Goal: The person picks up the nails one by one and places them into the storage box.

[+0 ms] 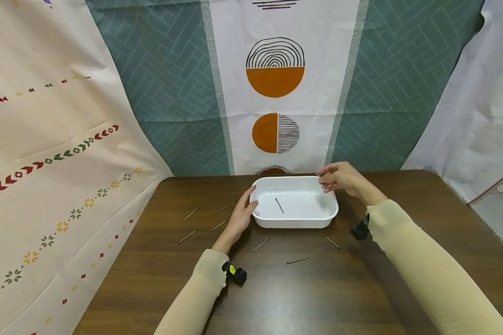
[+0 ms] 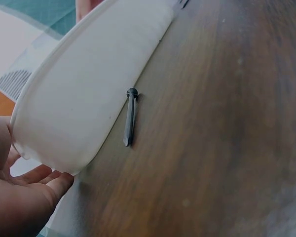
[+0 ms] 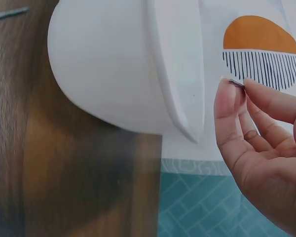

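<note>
Both arms wear long, close-fitting sleeves of pale cream-beige fabric, smooth and plain, without print or visible seams. The left sleeve (image 1: 193, 298) ends in a snug cuff at the wrist, and the right sleeve (image 1: 419, 260) ends the same way, its cuff edge slightly rippled. The left hand (image 1: 240, 217) and the right hand (image 1: 343, 179) are bare, with no gloves, rings or watch showing. A small black device with a yellow mark (image 1: 234, 272) is strapped at the left wrist, and a similar small black device (image 1: 359, 230) sits at the right wrist.
</note>
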The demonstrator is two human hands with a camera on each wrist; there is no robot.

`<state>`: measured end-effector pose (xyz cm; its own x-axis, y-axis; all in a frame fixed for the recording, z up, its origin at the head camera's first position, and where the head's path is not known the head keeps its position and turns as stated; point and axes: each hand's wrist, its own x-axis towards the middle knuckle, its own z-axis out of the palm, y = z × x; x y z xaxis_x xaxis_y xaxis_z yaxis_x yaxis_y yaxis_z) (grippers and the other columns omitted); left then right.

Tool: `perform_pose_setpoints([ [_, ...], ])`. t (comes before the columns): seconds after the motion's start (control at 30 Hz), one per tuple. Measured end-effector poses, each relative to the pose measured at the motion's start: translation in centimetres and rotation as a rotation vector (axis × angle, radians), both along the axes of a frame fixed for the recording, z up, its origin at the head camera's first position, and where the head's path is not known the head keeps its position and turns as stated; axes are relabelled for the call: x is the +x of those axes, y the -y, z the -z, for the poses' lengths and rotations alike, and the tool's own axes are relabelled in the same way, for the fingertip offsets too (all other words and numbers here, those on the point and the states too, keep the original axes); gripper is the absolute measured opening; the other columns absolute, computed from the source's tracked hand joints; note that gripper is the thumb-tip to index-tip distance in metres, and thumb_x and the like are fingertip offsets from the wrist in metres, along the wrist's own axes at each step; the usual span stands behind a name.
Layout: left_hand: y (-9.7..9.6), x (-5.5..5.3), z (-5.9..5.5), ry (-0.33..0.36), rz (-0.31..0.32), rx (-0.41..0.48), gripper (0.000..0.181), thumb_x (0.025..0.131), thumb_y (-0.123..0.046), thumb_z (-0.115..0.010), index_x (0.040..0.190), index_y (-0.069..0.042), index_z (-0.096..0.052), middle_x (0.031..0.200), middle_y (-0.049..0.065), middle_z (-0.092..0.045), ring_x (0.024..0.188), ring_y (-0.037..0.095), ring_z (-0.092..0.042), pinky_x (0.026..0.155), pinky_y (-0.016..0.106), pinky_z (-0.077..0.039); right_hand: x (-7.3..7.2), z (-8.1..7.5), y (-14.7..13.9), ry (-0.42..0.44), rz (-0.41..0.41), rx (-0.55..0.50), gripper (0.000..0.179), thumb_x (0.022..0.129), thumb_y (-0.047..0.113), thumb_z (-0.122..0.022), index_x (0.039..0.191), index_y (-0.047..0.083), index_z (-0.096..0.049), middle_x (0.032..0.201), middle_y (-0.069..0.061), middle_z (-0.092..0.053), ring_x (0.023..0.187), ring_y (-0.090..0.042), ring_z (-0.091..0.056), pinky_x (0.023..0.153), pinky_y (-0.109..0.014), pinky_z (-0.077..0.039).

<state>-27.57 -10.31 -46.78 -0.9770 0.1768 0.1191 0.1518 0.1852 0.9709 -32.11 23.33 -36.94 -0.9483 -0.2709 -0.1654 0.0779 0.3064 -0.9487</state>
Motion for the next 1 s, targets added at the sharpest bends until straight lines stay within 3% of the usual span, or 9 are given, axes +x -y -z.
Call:
perform_pose_setpoints([
  [0.47, 0.0, -0.1, 0.2, 0.004, -0.003, -0.002, 0.055, 0.109, -0.016, -0.049, 0.163, -0.015, -0.036, 0.171, 0.008, -0.024, 0.159, 0.027, -0.015, 0.128, 0.045, -0.017, -0.2, 1.3, 3.2, 0.022, -0.006, -0.02, 0.035, 0.1, 0.0, -0.064, 0.132, -0.013, -0.058, 0.093, -0.016, -0.069, 0.08, -0.025, -0.067, 0.079, -0.037, -0.062],
  [0.7, -0.1, 0.0, 0.1, -0.002, 0.007, 0.008, 0.055, 0.109, -0.015, -0.049, 0.162, -0.012, -0.036, 0.171, 0.013, -0.023, 0.159, 0.031, -0.014, 0.128, 0.048, -0.016, -0.5, 2.0, 4.3, 0.039, 0.005, -0.039, 0.039, 0.1, -0.001, -0.063, 0.136, -0.015, -0.055, 0.089, -0.015, -0.07, 0.078, -0.023, -0.067, 0.073, -0.034, -0.062],
  [1.0, 0.0, -0.1, 0.2, -0.004, 0.001, 0.01, 0.055, 0.109, -0.013, -0.05, 0.162, -0.01, -0.037, 0.171, 0.014, -0.024, 0.158, 0.032, -0.016, 0.127, 0.049, -0.017, -0.5, 3.0, 5.5, 0.047, -0.015, -0.056, 0.039, 0.101, 0.001, -0.061, 0.136, -0.016, -0.054, 0.095, -0.011, -0.066, 0.081, -0.022, -0.065, 0.078, -0.034, -0.062],
])
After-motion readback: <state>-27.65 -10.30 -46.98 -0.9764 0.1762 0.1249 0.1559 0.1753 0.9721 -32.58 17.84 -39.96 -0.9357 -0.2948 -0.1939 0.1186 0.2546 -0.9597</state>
